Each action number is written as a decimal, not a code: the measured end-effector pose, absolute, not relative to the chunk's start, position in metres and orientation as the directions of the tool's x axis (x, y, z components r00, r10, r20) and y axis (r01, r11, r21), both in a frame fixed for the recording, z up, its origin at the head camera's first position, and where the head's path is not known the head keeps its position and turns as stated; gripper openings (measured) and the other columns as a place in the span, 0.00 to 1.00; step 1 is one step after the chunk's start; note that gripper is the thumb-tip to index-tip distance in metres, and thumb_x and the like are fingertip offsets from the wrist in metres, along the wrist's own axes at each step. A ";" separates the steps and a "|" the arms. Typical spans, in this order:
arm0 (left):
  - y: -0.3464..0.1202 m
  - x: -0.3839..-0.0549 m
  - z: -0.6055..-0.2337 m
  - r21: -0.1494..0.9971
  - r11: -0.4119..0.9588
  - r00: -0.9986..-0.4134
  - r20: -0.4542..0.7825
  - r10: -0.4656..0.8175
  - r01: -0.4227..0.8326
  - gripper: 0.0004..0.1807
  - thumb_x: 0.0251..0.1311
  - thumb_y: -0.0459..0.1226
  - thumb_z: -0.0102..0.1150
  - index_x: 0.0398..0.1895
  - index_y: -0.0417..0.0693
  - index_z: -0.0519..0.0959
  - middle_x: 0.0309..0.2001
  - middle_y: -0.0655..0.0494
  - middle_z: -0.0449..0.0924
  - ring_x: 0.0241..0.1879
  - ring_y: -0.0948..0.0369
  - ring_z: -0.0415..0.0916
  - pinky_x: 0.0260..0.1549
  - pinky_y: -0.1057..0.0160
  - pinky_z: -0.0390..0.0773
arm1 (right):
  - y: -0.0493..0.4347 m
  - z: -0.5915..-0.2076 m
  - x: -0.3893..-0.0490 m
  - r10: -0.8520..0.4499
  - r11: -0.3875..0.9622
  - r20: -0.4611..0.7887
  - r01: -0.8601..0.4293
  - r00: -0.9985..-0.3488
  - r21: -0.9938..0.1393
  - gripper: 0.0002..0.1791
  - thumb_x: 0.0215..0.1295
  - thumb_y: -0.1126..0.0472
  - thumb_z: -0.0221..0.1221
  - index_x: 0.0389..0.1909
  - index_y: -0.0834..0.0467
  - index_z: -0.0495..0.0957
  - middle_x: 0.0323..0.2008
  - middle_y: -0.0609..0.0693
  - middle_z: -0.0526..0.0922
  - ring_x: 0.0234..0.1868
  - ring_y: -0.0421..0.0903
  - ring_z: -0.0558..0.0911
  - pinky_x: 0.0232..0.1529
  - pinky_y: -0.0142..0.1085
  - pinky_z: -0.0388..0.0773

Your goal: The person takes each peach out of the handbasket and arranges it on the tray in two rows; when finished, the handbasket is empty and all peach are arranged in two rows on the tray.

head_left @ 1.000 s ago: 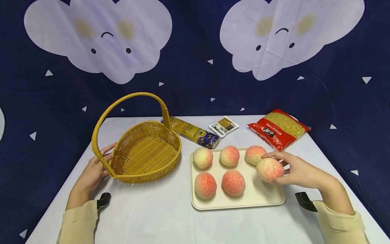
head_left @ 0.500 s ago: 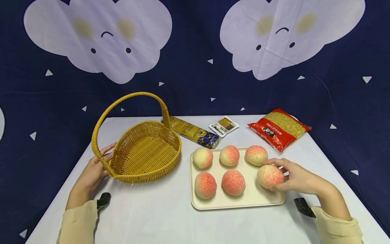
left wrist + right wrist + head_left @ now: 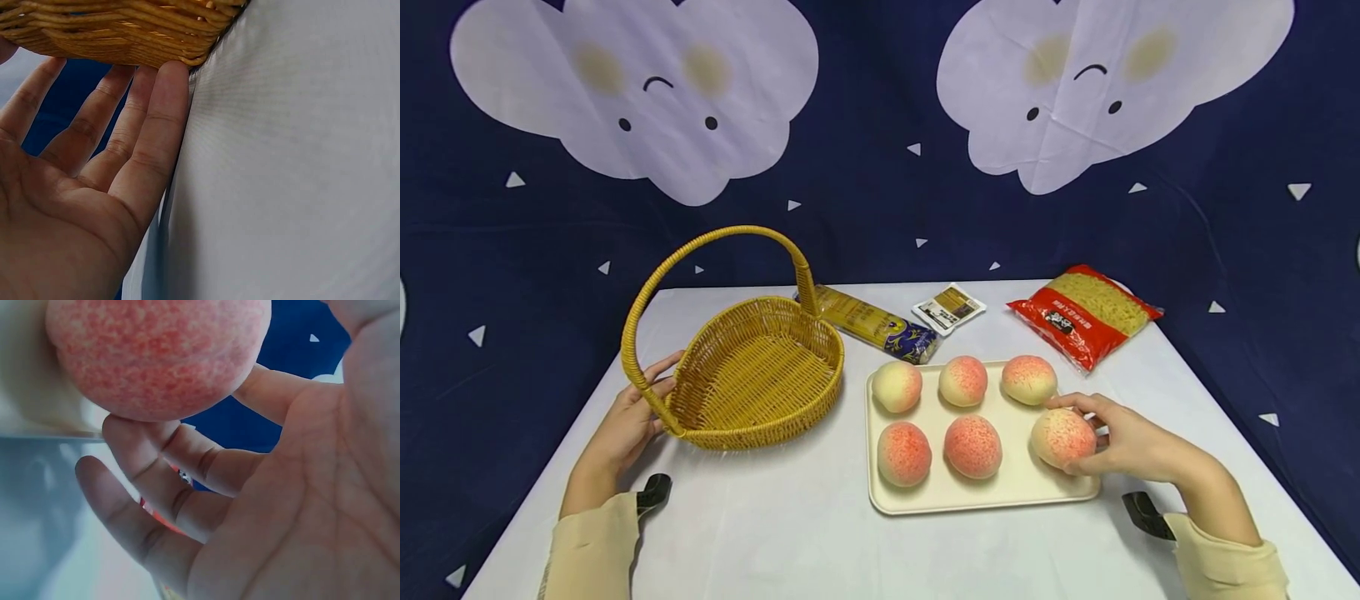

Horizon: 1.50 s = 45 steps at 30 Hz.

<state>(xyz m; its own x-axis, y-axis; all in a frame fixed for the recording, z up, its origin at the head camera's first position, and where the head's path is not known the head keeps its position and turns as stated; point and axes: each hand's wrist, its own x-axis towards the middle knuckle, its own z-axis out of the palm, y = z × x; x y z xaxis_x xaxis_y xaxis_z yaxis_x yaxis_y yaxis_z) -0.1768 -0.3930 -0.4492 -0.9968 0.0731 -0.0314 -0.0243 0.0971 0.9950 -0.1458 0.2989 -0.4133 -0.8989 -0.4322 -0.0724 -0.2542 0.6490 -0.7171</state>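
Observation:
My right hand (image 3: 1131, 437) holds a pink-and-cream peach (image 3: 1063, 438) between thumb and fingers, at the front right of a cream tray (image 3: 985, 502). In the right wrist view, the speckled peach (image 3: 162, 353) sits against the tray, with fingertips at its side. Several more peaches lie on the tray in two rows, among them a redder peach (image 3: 973, 447) left of the held one. At the left, a yellow wicker basket (image 3: 760, 436) with a tall handle stands on the table. My left hand (image 3: 628, 421) touches its left side; fairly straight fingers (image 3: 159, 119) meet the woven wall in the left wrist view.
Behind the tray lie a long yellow-and-blue packet (image 3: 876, 323), a small white-and-brown sachet (image 3: 949, 309) and a red bag of pasta (image 3: 1086, 317). A white cloth covers the table (image 3: 760, 525). A dark blue curtain with clouds hangs behind.
My right hand has lowered the peach slightly, down onto the tray's front right. The left hand and basket have stayed in place.

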 end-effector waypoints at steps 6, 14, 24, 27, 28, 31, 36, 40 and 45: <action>-0.393 -0.177 -0.449 0.995 0.091 -0.997 -0.045 0.064 -0.039 0.29 0.84 0.42 0.52 0.84 0.65 0.64 0.53 0.74 0.81 0.47 0.73 0.80 0.40 0.66 0.85 | 0.299 -0.415 -0.146 -0.442 0.618 -0.038 -0.273 -0.896 -0.737 0.42 0.53 0.60 0.81 0.69 0.58 0.74 0.60 0.57 0.77 0.53 0.44 0.77 0.50 0.29 0.82; -0.393 -0.177 -0.449 0.996 0.074 -0.997 -0.049 0.067 -0.044 0.28 0.84 0.42 0.52 0.83 0.66 0.65 0.49 0.73 0.82 0.44 0.72 0.81 0.38 0.66 0.86 | 0.297 -0.417 -0.145 -0.449 0.612 -0.003 -0.305 -0.894 -0.729 0.41 0.56 0.58 0.81 0.70 0.56 0.74 0.61 0.53 0.79 0.54 0.32 0.77 0.53 0.30 0.82; -0.391 -0.176 -0.447 0.996 0.080 -0.997 -0.037 0.070 -0.032 0.28 0.84 0.42 0.52 0.83 0.66 0.65 0.50 0.73 0.82 0.45 0.73 0.81 0.39 0.67 0.85 | 0.296 -0.421 -0.147 -0.456 0.629 -0.030 -0.298 -0.890 -0.718 0.39 0.58 0.55 0.80 0.70 0.52 0.75 0.59 0.52 0.82 0.52 0.37 0.81 0.52 0.33 0.82; -0.391 -0.176 -0.447 0.996 0.082 -0.997 -0.038 0.071 -0.033 0.28 0.84 0.42 0.51 0.83 0.66 0.65 0.52 0.73 0.81 0.46 0.73 0.80 0.39 0.67 0.85 | 0.296 -0.420 -0.147 -0.465 0.626 -0.039 -0.298 -0.884 -0.720 0.39 0.58 0.55 0.79 0.70 0.52 0.75 0.59 0.53 0.81 0.50 0.38 0.82 0.51 0.33 0.81; -0.391 -0.176 -0.447 0.996 0.083 -0.997 -0.040 0.070 -0.035 0.28 0.84 0.43 0.51 0.83 0.66 0.65 0.52 0.73 0.81 0.46 0.73 0.80 0.39 0.67 0.86 | 0.296 -0.420 -0.147 -0.468 0.627 -0.040 -0.300 -0.883 -0.719 0.39 0.58 0.55 0.79 0.70 0.53 0.74 0.59 0.53 0.81 0.50 0.37 0.82 0.51 0.33 0.82; -0.391 -0.177 -0.447 0.995 0.088 -0.996 -0.051 0.070 -0.044 0.29 0.84 0.43 0.51 0.84 0.66 0.65 0.53 0.73 0.80 0.47 0.73 0.80 0.40 0.66 0.86 | 0.295 -0.419 -0.146 -0.466 0.630 -0.047 -0.295 -0.883 -0.719 0.39 0.59 0.55 0.79 0.71 0.53 0.74 0.58 0.52 0.82 0.51 0.37 0.81 0.52 0.33 0.81; -0.394 -0.177 -0.444 0.992 0.109 -0.996 -0.068 0.062 -0.060 0.28 0.84 0.43 0.52 0.83 0.67 0.66 0.52 0.74 0.80 0.48 0.74 0.80 0.40 0.67 0.86 | 0.291 -0.416 -0.148 -0.463 0.644 -0.052 -0.295 -0.885 -0.706 0.37 0.62 0.52 0.77 0.70 0.53 0.74 0.58 0.50 0.83 0.54 0.40 0.82 0.53 0.34 0.82; -0.396 -0.174 -0.436 0.992 0.120 -0.997 -0.037 0.061 -0.030 0.27 0.85 0.42 0.50 0.83 0.65 0.66 0.54 0.76 0.80 0.50 0.75 0.81 0.42 0.69 0.85 | 0.291 -0.409 -0.150 -0.453 0.655 -0.043 -0.299 -0.891 -0.694 0.36 0.63 0.51 0.77 0.70 0.52 0.75 0.59 0.51 0.84 0.55 0.40 0.83 0.54 0.39 0.83; -0.392 -0.166 -0.409 0.994 0.088 -0.998 0.065 0.014 0.066 0.24 0.85 0.44 0.48 0.80 0.64 0.67 0.57 0.76 0.83 0.52 0.75 0.83 0.42 0.72 0.84 | 0.295 -0.401 -0.148 -0.459 0.658 -0.005 -0.337 -0.888 -0.674 0.34 0.64 0.53 0.76 0.69 0.53 0.76 0.59 0.52 0.85 0.54 0.38 0.85 0.54 0.43 0.84</action>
